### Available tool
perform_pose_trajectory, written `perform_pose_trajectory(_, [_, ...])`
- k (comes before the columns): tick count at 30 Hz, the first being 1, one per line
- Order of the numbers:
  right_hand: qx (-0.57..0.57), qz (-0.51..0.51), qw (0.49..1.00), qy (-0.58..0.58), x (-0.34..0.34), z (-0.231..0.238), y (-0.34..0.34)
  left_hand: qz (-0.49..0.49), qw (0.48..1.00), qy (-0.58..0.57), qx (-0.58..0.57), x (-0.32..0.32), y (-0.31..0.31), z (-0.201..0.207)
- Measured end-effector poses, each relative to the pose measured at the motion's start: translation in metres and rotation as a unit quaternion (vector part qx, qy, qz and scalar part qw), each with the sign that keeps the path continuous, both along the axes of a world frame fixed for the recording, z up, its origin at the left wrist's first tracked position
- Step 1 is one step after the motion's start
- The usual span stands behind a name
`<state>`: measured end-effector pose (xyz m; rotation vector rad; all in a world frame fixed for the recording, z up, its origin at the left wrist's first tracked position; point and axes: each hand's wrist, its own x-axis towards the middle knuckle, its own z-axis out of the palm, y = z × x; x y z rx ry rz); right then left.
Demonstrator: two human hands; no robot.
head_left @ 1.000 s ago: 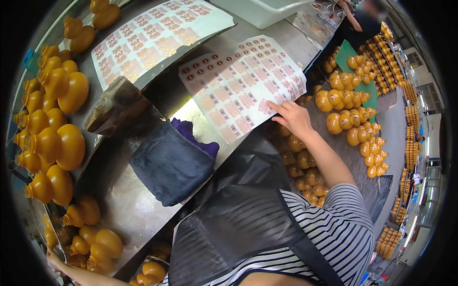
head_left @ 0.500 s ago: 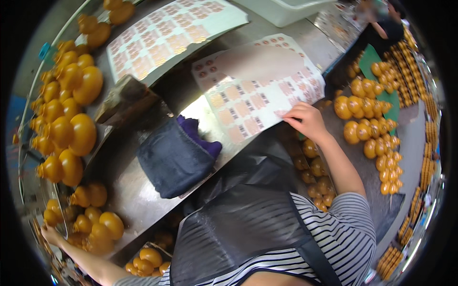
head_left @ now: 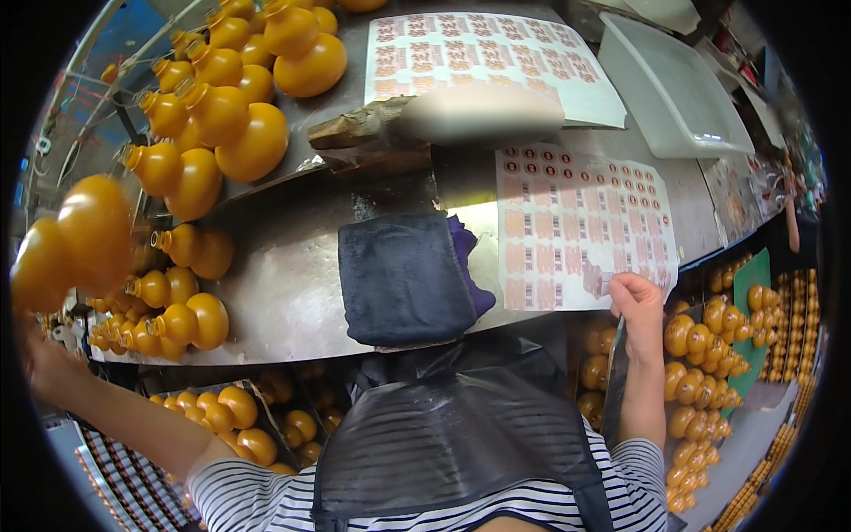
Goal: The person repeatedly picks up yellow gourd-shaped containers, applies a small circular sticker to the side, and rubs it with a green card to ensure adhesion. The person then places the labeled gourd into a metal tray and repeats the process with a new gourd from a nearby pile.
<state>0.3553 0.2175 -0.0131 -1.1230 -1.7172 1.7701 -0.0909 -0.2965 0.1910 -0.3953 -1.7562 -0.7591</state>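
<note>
Metal tabletop (head_left: pixel 275 306) bears a sheet (head_left: pixel 567 226); right hand (head_left: pixel 640 306) pinches its near edge, best gently; left hand (head_left: pixel 55 365) beside blurred gourd (head_left: pixel 96 229), grip unclear

Tilted amber gourd-shaped bottle (head_left: pixel 93 232), white label sheet (head_left: pixel 585 232)

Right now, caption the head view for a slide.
Right hand at a sticker sheet, left hand near a blurred orange gourd bottle.

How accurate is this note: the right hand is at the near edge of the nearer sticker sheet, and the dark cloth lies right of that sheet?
Not quite: the head view shows the dark cloth lying left of the nearer sticker sheet, not right. The right hand is at that sheet's near edge, as noted.
</note>
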Motion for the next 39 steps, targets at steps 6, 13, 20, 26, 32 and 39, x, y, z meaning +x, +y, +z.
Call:
perform_pose_trajectory(6, [0.004,0.017,0.998,0.053,-0.026,0.005,-0.015,-0.474,0.810,-0.300,-0.169,0.064,0.215,-0.070])
perform_pose_trajectory(13, [-0.050,0.072,0.994,0.072,-0.053,0.023,-0.026,-0.486,0.768,-0.270,-0.316,0.052,0.310,-0.120])
perform_pose_trajectory(20, [-0.100,0.046,0.992,0.062,-0.068,0.023,-0.036,-0.515,0.801,-0.284,-0.109,0.089,0.281,-0.159])
perform_pose_trajectory(26, [-0.180,0.046,0.983,0.009,-0.087,0.011,-0.038,-0.490,0.786,-0.332,-0.179,0.158,0.262,-0.196])
perform_pose_trajectory(32, [0.381,0.234,0.890,0.087,-0.134,0.069,-0.075,-0.495,0.767,-0.379,-0.149,0.166,0.250,-0.191])
perform_pose_trajectory(39, [0.788,0.238,0.565,0.058,-0.154,0.060,-0.119,-0.524,0.765,-0.362,-0.099,0.163,0.252,-0.206])
